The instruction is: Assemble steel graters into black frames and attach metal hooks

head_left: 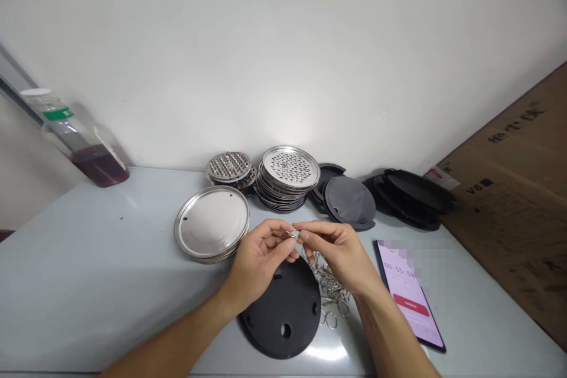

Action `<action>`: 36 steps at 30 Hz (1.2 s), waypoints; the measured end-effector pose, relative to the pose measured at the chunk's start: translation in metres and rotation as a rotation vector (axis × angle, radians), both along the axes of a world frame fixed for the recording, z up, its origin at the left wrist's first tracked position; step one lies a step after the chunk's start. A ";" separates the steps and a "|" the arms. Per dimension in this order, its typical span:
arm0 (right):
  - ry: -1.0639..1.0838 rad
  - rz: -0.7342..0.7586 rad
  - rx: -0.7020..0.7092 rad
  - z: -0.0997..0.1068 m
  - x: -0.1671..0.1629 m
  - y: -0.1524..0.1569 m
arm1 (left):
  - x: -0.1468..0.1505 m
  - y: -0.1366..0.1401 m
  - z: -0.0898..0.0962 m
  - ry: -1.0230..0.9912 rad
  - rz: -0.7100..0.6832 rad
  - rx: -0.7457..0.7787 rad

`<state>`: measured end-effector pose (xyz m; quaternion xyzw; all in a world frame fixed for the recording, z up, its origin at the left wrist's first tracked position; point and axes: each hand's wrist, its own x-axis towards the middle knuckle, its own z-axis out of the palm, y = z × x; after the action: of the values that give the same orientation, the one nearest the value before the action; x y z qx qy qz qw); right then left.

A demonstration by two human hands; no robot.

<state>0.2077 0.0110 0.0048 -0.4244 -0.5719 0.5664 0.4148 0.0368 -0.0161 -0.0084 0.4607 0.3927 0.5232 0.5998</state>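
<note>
Between the fingertips of both hands is a small metal ring (290, 235), partly covered by the fingers. My left hand (259, 257) pinches it from the left, thumb against index finger. From the other side, my right hand (334, 248) pinches the ring's right end. Below them a round black plastic disc (279, 310) with several holes lies on the table. A loose pile of metal rings (332, 289) sits beside the disc, partly behind my right hand. Left of my left hand is a stack of plain shiny metal discs (215, 218).
Along the wall stand grater discs (229, 165), a taller stack of grater discs (291, 168), dark grey discs (349, 198) and black round parts (416, 192). A phone (410, 301) lies right. A bottle of dark liquid (100, 162) stands left, a cardboard box (509, 207) right.
</note>
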 end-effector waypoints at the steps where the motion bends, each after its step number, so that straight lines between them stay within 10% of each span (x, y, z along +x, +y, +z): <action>1: -0.021 -0.009 0.019 0.000 -0.002 -0.001 | 0.000 0.001 0.000 0.014 0.024 0.003; 25: -0.431 -0.433 0.984 -0.027 -0.034 -0.016 | 0.004 0.001 -0.017 0.099 0.310 -0.035; 30: -0.287 -0.442 0.838 -0.023 -0.038 -0.011 | 0.006 0.002 -0.017 0.207 0.360 0.019; 36: 0.145 -0.116 0.031 -0.006 -0.015 0.001 | 0.004 0.000 -0.014 0.317 0.403 0.212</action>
<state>0.1927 0.0122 -0.0015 -0.4085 -0.5233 0.5618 0.4936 0.0409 -0.0164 -0.0220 0.5098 0.5084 0.5914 0.3632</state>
